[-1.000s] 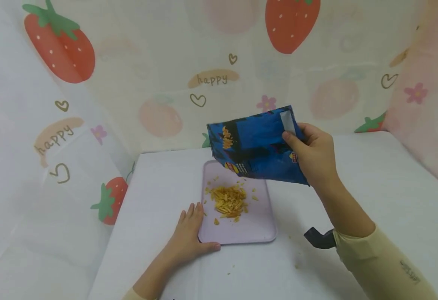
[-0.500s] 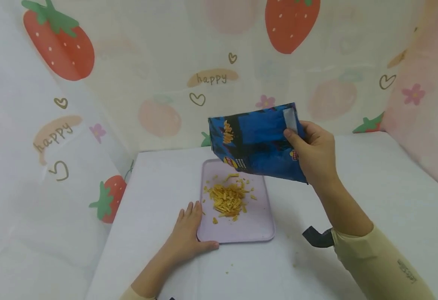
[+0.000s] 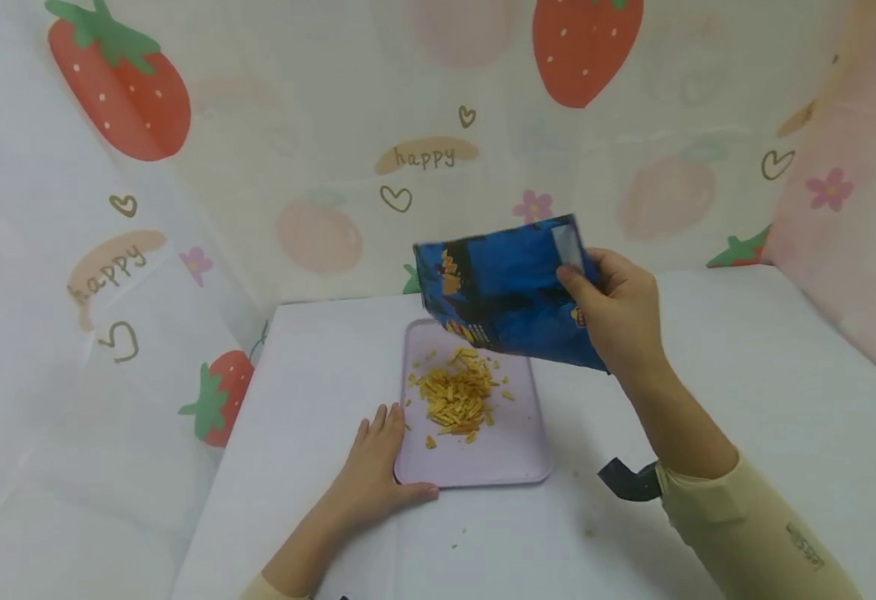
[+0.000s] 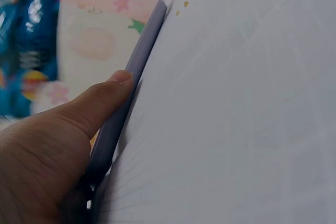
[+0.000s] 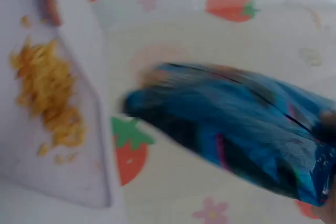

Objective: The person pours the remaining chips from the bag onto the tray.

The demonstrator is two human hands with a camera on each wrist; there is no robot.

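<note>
Though potato sticks (image 3: 454,402) heap the tray (image 3: 493,462) the spread left hand (image 3: 374,467) touches, the right hand (image 3: 623,312) pinches a snack bag (image 3: 508,287), remainder hidden.

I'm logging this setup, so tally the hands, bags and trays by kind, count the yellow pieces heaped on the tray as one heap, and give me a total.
Left hand and right hand: 2
Blue bag: 1
Lavender tray: 1
Heap of yellow pieces: 1
Total: 5
</note>
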